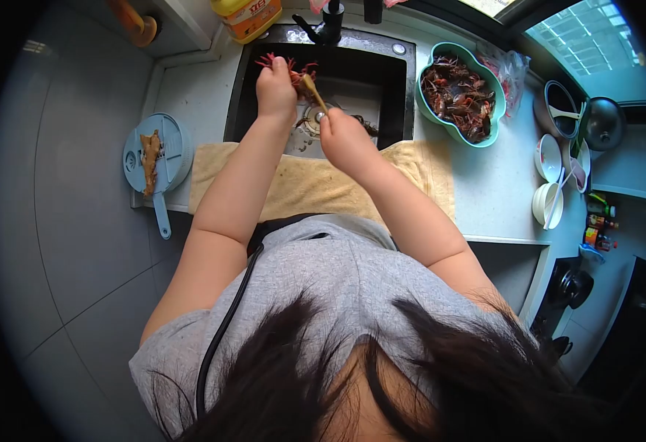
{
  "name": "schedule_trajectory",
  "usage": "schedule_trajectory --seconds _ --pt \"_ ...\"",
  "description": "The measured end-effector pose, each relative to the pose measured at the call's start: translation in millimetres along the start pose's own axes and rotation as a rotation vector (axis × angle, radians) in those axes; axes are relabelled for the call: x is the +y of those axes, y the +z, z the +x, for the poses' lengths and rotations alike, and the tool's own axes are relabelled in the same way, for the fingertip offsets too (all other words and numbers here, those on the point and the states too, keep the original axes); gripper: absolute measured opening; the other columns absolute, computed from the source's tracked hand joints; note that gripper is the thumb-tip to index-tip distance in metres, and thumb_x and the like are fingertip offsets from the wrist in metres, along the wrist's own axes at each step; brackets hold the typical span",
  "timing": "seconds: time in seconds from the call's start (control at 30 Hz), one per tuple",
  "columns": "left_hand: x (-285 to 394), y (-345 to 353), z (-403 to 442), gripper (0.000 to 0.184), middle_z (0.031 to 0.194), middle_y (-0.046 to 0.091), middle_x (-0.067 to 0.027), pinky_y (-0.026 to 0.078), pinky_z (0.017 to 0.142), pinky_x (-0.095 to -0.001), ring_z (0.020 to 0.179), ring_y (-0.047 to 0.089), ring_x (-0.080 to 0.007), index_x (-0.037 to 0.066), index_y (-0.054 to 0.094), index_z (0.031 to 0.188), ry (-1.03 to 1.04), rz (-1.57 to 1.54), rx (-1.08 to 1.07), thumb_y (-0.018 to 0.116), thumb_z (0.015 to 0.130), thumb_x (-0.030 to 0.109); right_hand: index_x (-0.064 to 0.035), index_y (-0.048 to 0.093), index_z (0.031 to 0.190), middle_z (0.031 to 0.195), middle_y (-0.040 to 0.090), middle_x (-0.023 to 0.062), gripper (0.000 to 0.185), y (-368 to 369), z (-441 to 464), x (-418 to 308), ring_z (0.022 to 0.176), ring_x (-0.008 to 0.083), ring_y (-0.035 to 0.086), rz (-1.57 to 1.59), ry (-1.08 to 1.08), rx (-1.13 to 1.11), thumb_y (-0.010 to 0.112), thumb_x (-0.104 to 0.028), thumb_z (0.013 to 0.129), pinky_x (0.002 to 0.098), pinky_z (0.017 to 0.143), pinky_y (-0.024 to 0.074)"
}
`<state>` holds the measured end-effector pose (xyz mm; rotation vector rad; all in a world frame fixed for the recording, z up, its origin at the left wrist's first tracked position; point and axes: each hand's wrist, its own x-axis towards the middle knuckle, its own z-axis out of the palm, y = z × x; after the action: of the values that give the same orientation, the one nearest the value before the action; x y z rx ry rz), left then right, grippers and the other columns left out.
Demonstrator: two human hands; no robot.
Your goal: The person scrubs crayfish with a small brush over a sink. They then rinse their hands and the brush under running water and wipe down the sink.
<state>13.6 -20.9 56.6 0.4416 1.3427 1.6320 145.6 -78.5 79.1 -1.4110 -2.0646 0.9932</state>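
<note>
Over the black sink (238,110) my left hand (276,88) is closed around a red crayfish (299,76), whose legs stick out above and beside my fingers. My right hand (343,140) grips the handle of a small brush (313,91). The brush's head touches or nearly touches the crayfish. Below, near the drain (310,121), lie some small dark bits. A green flower-shaped basin (497,116) full of dark red crayfish stands right of the sink.
A yellow towel (301,184) covers the counter's front edge. At left, ginger (150,158) lies on a blue grater (178,151). A faucet (329,26) and yellow bottle (248,18) stand behind. Bowls (548,206) and a pot (559,103) are at right.
</note>
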Motion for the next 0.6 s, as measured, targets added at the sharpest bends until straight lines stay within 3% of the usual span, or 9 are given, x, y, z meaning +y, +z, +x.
schedule_trajectory --seconds 0.23,0.37,0.5,0.6 --pt "1 -16 5 0.028 0.058 0.046 0.0001 0.036 0.041 -0.0253 0.046 0.043 -0.0101 0.013 0.04 0.073 0.034 -0.066 -0.041 0.036 0.092 0.033 0.0037 0.05 0.078 0.069 0.055 0.0253 0.022 13 -5 5 0.068 0.0413 0.054 0.004 -0.004 -0.02 0.041 -0.016 0.084 0.0476 0.063 0.0426" --pt "0 -12 -9 0.024 0.058 0.043 0.0008 0.038 0.043 -0.0255 0.048 0.044 -0.0098 0.012 0.04 0.075 -0.018 0.115 -0.065 0.038 0.092 0.029 0.0034 0.05 0.077 0.072 0.055 0.0253 0.024 6 2 1 0.07 0.0411 0.054 0.021 0.015 0.029 0.041 -0.017 0.085 0.0469 0.064 0.0428" --pt "6 -13 0 0.024 0.061 0.049 -0.0013 0.039 0.044 -0.024 0.052 0.048 -0.0102 0.01 0.043 0.077 0.038 -0.081 0.021 0.039 0.092 0.029 0.0032 0.049 0.078 0.073 0.055 0.0253 0.022 10 -10 1 0.071 0.0414 0.054 -0.006 -0.031 -0.022 0.042 -0.017 0.084 0.0469 0.064 0.0427" --pt "-1 -15 -5 0.027 0.061 0.048 -0.0012 0.038 0.043 -0.024 0.051 0.048 -0.01 0.009 0.044 0.075 0.081 0.047 -0.064 0.039 0.091 0.03 0.0032 0.05 0.078 0.072 0.056 0.0252 0.022 10 -4 3 0.069 0.0414 0.054 0.002 0.005 0.024 0.042 -0.016 0.084 0.0472 0.063 0.0427"
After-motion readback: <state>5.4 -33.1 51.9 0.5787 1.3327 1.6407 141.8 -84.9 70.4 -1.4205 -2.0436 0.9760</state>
